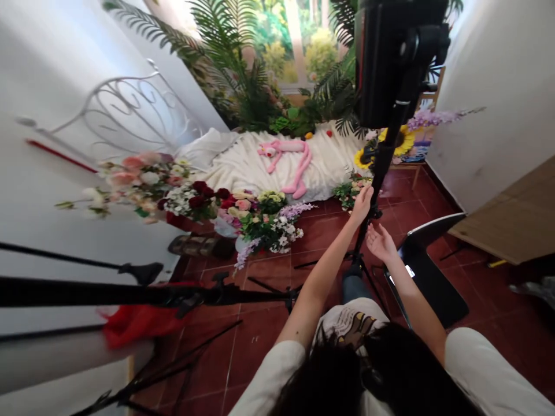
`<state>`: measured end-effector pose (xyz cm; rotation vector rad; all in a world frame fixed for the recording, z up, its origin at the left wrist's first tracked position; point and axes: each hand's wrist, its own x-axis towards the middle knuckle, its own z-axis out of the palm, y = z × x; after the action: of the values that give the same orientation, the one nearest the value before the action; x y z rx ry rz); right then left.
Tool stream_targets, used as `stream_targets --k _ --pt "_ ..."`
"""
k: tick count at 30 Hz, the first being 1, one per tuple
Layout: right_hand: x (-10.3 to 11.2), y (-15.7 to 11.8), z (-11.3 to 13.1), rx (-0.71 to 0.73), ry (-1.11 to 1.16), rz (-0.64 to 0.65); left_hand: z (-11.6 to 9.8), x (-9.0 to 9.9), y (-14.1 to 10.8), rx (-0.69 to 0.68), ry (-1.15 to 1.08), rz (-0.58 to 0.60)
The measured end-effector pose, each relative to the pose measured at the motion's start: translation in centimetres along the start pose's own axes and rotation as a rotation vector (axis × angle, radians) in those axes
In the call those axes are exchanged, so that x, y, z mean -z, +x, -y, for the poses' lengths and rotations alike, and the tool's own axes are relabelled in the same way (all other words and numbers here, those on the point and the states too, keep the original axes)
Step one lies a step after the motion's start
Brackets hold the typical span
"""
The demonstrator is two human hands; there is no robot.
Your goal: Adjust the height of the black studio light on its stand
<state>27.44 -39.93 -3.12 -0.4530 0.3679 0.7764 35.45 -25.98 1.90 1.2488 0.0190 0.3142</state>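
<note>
A black light stand [385, 153] rises in front of me, with a large black studio light [390, 63] on its top, seen from behind. My left hand [362, 205] is closed around the stand's pole, just above a clamp knob [376, 214]. Lower down, my right hand [382, 245] is held palm up beside the pole with its fingers apart and slightly bent. Nothing shows in that hand; whether its fingertips touch the pole I cannot tell. The stand's legs [368, 283] are spread on the floor close to my leg.
A pink plush toy [295, 147] lies on a cream-draped bed [234, 167], with flower bouquets [269, 225] before it. A second black stand [182, 294] and red fabric [143, 323] are at left. At right stands a black chair [437, 289] bearing a phone [409, 271].
</note>
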Motion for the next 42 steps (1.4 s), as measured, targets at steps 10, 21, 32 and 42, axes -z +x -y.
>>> stream_targets --k 10,21,32,42 --pt "-4.1 0.8 1.5 0.043 0.052 0.209 -0.7 0.0 -0.3 -0.011 0.066 0.093" --pt "-4.9 1.7 2.8 0.008 0.074 0.133 0.4 -0.5 0.3 -0.064 0.133 0.018" --pt "-4.9 0.6 3.9 0.003 -0.2 0.085 0.6 -0.8 0.0 -0.051 0.089 -0.016" --pt "-8.9 -1.0 8.8 0.966 -1.275 0.104 1.0 -0.7 0.3 -0.089 0.118 -0.038"
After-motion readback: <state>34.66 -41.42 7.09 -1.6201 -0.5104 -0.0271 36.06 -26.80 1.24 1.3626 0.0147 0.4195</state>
